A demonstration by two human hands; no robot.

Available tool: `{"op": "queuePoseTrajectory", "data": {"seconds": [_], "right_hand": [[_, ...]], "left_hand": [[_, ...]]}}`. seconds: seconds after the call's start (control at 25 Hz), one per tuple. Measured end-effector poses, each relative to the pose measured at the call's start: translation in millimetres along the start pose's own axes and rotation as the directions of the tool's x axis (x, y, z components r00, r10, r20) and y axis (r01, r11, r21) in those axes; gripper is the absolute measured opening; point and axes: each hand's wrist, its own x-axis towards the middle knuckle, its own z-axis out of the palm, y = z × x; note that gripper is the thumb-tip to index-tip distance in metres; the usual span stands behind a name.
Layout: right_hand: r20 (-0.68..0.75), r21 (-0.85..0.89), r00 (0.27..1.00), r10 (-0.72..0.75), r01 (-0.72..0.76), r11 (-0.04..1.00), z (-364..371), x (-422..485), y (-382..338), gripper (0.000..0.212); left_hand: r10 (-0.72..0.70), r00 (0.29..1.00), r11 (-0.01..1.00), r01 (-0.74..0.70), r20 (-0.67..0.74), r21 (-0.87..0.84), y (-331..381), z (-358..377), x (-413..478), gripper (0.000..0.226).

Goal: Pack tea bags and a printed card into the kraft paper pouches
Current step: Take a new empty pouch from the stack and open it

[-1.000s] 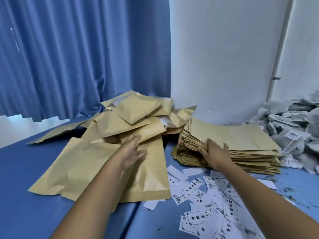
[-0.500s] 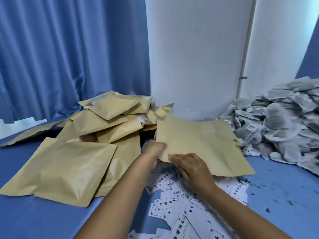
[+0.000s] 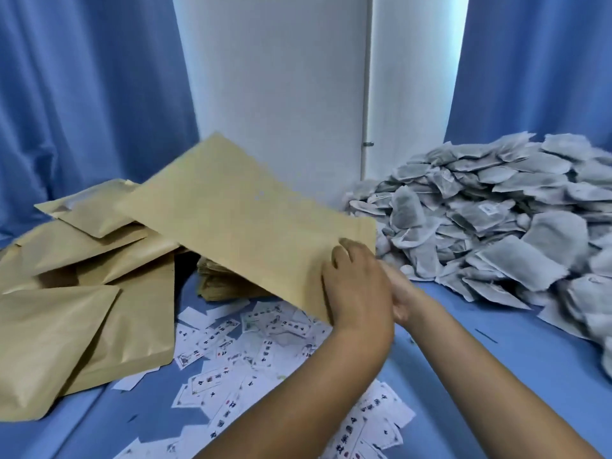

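1. The empty pouch [image 3: 245, 223], a second ago on the flat stack [image 3: 228, 283], is now lifted clear and tilted.
2. The left hand [image 3: 357, 293] has left the filled pouches [image 3: 82, 293] and now holds the pouch's near corner.
3. The right hand [image 3: 402, 293] now sits behind the left.

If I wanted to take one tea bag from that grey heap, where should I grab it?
Probably the tea bag propped up at the tea bag heap's near-left edge. It tilts upward and its top edge looks free, so come from above and pinch that top edge; the flat bags overlap and offer less to catch.
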Motion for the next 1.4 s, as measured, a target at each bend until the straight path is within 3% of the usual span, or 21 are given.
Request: {"op": "queuePoseTrajectory", "data": {"seconds": [0.12,0.24,0.36,0.56,0.72,0.76,0.8,0.88,0.92,0.96,1.08,1.24,1.4], "right_hand": [[-0.110,-0.207,0.963,0.246,-0.264,0.942,-61,-8,29,0.015],[-0.059,-0.168,0.907,0.416,-0.420,0.892,-104,-17,34,0.025],[0.054,-0.109,0.899,0.434,-0.427,0.898,-119,-17,30,0.045],[0.153,-0.130,0.887,0.436,-0.420,0.898,-121,-14,32,0.059],[0.145,-0.143,0.888,0.436,-0.417,0.898,-122,-15,33,0.053],[0.124,-0.157,0.894,0.430,-0.410,0.898,-121,-15,33,0.049],[0.103,-0.172,0.903,0.417,-0.397,0.902,-120,-16,34,0.044],[0.070,-0.206,0.921,0.384,-0.363,0.908,-118,-17,36,0.034],[0.050,-0.220,0.929,0.367,-0.348,0.911,-117,-18,35,0.030],[0.025,-0.223,0.935,0.353,-0.339,0.914,-116,-19,35,0.029],[-0.094,-0.240,0.961,0.261,-0.277,0.930,-111,-20,40,0.034],[-0.188,-0.602,0.982,0.034,-0.143,0.786,-110,-11,55,0.042],[-0.224,-0.621,0.975,-0.003,-0.140,0.771,-111,-8,60,0.039]], "left_hand": [[-0.047,0.932,0.985,0.104,0.359,-0.141,20,40,-1,0.053],[0.029,0.843,0.906,0.204,0.537,-0.370,34,87,-1,0.057],[0.140,0.850,0.764,0.233,0.507,-0.602,30,111,2,0.048],[0.099,0.869,0.411,0.407,0.484,-0.816,17,133,-1,0.079],[0.119,0.843,0.213,0.495,0.525,-0.843,14,130,3,0.049],[0.083,0.847,0.221,0.498,0.525,-0.838,15,129,3,0.038],[0.023,0.861,0.300,0.478,0.507,-0.825,16,127,1,0.031],[-0.054,0.919,0.562,0.352,0.391,-0.748,22,125,-5,0.019],[-0.048,0.940,0.632,0.291,0.339,-0.718,25,125,-8,0.021],[-0.020,0.950,0.649,0.249,0.311,-0.719,28,127,-11,0.027],[0.039,0.940,0.563,0.259,0.338,-0.785,25,131,-13,0.037],[-0.055,0.957,0.529,0.270,0.285,-0.805,23,132,-17,0.044],[-0.151,0.964,0.529,0.266,0.219,-0.806,26,130,-22,0.046]]}}
